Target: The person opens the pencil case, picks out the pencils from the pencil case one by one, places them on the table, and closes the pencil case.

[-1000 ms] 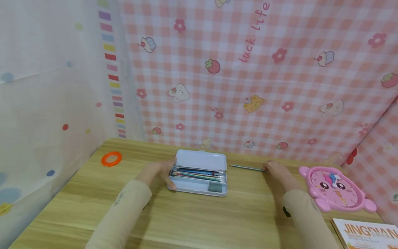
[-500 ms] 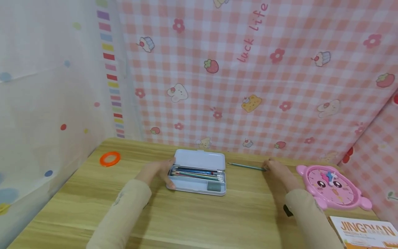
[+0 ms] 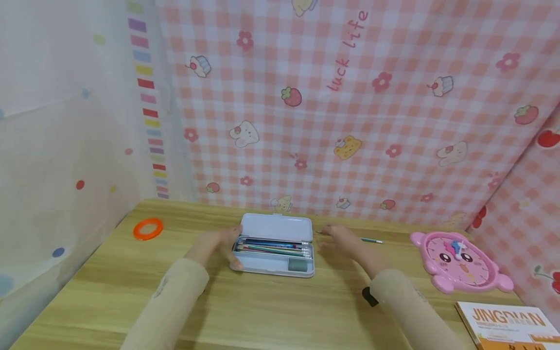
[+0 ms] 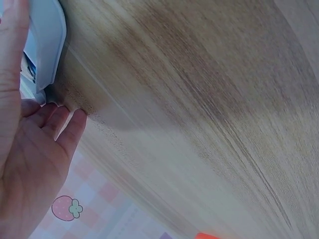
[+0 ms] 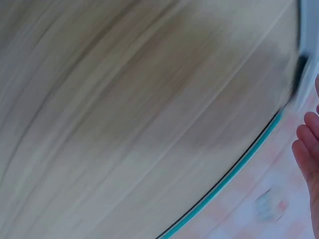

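A white pencil case (image 3: pixel 262 268) lies open on the wooden table, its lid (image 3: pixel 275 227) folded back toward the wall. Several pencils (image 3: pixel 275 249) lie in its rear part, and a grey-green block (image 3: pixel 297 265) sits at the front right. My left hand (image 3: pixel 218 244) grips the case's left end, thumb at the front corner and fingers behind. Just right of the case is my right hand (image 3: pixel 343 243), extended over a teal pencil (image 3: pixel 373 240) on the table. In the right wrist view, relaxed fingers (image 5: pixel 311 149) stand apart from that pencil (image 5: pixel 224 177).
An orange ring (image 3: pixel 148 229) lies at the back left. A pink clock with a cartoon face (image 3: pixel 465 265) lies on the right, with books (image 3: pixel 507 321) in front of it. A pink checked cloth (image 3: pixel 262 165) hangs behind the table.
My right hand has left the pencil's right end and moved left toward the case; the pencil stays on the table. My left hand keeps its place on the case. The view has shifted slightly.
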`<state>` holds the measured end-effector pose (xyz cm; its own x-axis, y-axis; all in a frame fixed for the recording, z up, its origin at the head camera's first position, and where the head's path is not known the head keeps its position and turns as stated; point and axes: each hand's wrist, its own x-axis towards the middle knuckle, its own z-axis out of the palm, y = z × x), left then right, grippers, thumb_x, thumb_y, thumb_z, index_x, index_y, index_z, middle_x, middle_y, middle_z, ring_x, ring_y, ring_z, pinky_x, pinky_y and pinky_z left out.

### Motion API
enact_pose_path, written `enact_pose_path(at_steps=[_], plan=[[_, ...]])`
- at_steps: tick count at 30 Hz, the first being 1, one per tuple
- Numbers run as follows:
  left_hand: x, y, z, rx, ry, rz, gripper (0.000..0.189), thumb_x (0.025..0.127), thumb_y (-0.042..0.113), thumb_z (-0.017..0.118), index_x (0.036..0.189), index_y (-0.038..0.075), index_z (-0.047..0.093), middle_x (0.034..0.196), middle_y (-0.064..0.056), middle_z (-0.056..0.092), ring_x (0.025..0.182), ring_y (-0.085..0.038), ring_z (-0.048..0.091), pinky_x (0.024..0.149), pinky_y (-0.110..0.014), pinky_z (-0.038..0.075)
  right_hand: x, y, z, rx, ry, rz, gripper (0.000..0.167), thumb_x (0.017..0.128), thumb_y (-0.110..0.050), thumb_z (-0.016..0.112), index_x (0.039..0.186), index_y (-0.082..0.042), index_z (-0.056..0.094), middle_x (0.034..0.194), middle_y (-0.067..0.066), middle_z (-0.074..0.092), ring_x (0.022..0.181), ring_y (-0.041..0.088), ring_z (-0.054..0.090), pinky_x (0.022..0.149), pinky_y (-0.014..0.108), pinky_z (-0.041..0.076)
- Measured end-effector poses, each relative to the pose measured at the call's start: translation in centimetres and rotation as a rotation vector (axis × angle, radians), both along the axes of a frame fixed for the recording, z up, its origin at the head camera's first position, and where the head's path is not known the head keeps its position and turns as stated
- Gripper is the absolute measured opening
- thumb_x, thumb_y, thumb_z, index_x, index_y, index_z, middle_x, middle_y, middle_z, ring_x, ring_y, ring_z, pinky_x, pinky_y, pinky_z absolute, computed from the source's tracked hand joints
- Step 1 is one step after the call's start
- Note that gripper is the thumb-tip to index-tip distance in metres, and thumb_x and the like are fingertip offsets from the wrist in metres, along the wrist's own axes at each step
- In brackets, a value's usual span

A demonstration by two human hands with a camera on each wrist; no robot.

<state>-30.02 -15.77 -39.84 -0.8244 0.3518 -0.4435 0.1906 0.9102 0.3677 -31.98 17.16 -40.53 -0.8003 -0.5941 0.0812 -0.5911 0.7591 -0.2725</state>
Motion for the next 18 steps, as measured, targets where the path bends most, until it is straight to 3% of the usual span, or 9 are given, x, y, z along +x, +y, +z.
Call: enact_pose_path(at_steps=[8,18], plan=[[0.2,0.0,0.1,-0.015,0.013,-0.013,0.121,0.064,0.040,0.081,0.142,-0.010,0.004,0.150,-0.027,0.011,0.140,-0.037,0.013,0.116,-0.044,0.014,0.0,-4.9,0.0,0.024,-0.041,0.057,0.022,0.084,-0.010,0.064,0.103,0.001,0.066,0.097,0.012,0.066,0.092,0.025,0.062,0.082,0.037,0.053],[0.5,0.1,0.3,-0.006,0.031,-0.028,0.118,0.065,0.036,0.081,0.142,-0.012,0.006,0.149,-0.028,0.013,0.139,-0.037,0.015,0.116,-0.043,0.016,0.0,-6.9,0.1,0.129,0.001,0.070,0.014,0.085,-0.009,0.063,0.097,-0.003,0.069,0.090,0.008,0.065,0.085,0.020,0.062,0.077,0.035,0.053]])
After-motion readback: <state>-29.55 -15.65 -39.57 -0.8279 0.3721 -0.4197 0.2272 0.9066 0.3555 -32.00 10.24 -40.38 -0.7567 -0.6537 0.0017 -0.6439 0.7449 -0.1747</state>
